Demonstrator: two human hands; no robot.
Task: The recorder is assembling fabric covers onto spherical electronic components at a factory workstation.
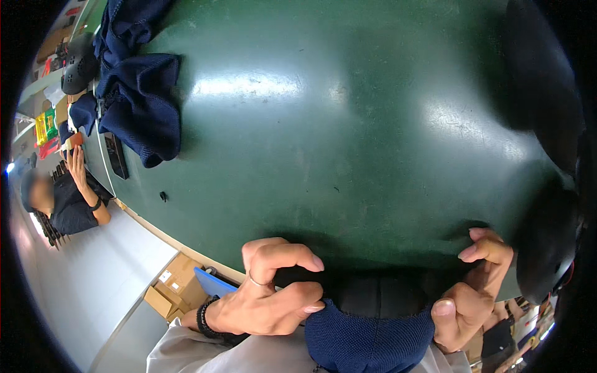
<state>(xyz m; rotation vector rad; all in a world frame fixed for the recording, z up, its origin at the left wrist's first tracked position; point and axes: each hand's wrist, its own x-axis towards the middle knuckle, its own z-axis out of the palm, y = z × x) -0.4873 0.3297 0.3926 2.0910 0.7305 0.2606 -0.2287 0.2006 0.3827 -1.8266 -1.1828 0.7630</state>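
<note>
A dark blue mesh fabric piece [367, 339] lies at the near edge of the green table [323, 124], with a black rounded part [379, 292] just above it. My left hand [270, 295], wearing a ring and a black wristband, pinches the fabric's left edge between thumb and fingers. On the right edge of the same fabric, my right hand [472, 292] grips with its thumb pressed down and fingers curled.
A pile of dark blue fabric pieces [140, 81] lies at the table's far left beside a black helmet [78, 62]. Black rounded shells [547, 124] sit along the right. A seated person [65, 193] is at left. Cardboard boxes [177, 286] stand on the floor.
</note>
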